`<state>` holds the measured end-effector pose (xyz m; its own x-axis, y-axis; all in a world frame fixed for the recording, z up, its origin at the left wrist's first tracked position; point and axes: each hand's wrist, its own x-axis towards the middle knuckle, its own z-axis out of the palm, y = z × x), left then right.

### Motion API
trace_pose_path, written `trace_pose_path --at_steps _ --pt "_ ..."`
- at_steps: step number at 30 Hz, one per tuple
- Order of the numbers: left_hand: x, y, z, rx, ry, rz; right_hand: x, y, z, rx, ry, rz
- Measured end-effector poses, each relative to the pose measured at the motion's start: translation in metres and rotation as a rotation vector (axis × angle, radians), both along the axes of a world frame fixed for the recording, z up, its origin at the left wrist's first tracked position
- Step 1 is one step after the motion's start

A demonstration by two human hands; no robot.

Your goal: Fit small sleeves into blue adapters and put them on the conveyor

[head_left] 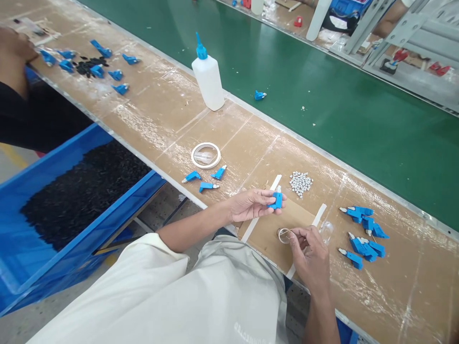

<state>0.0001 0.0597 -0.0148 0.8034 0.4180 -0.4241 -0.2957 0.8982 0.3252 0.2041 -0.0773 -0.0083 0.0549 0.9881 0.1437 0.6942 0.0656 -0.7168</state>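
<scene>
My left hand point(255, 205) is closed on a small blue plastic part point(276, 200) whose whitish tip points away from me. Between the thumb and fingers of my right hand point(309, 248) is a thin stick point(288, 231), its end at a small round clear cup point(283, 235). That cup stands on a cardboard sheet point(267, 235) held by white tape strips. Just beyond the sheet lies a pile of small grey pellets point(300, 184). To the right of my right hand sits a clear round lid-like piece point(326, 231), and past it a group of similar blue parts point(364, 241).
A tape roll point(205, 155) lies left of my hands, near several blue parts point(208, 187). Behind it stands a white squeeze bottle point(209, 81). A green belt point(287, 95) runs along the far side. A blue bin point(36, 282) holds black pieces. Another person's hand point(16, 45) is at upper left.
</scene>
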Motion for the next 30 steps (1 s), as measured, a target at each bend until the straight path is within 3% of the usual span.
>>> trace_pose_path --at_steps 23,30 --pt "-0.004 -0.003 -0.01 0.019 0.048 0.002 -0.011 0.008 0.001 0.061 -0.032 0.019" --pt "-0.002 -0.006 -0.013 0.031 0.036 -0.006 -0.011 0.009 -0.004 0.057 -0.034 -0.051"
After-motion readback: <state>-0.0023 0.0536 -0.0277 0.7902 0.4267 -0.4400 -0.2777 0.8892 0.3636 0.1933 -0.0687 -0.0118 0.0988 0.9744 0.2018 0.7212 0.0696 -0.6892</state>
